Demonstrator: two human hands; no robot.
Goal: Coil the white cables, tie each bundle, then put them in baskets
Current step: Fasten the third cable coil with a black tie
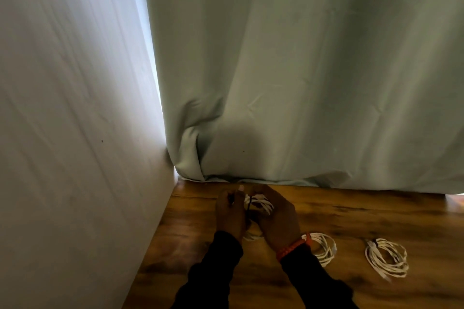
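Note:
A coiled white cable bundle [259,204] is held between both hands above the wooden table [351,218]. My left hand [229,212] pinches a thin dark tie [247,207] that runs across the coil. My right hand [277,218] grips the coil from the right; part of the coil shows below the hands. Two more white cable coils lie on the table to the right: one [324,248] just beside my right wrist, and one [388,259] further right with a dark tie on it. No basket is in view.
A pale wall [75,133] closes the left side, right at the table's edge. A light green curtain [301,70] hangs down to the table's far edge. My right wrist wears an orange band [292,249].

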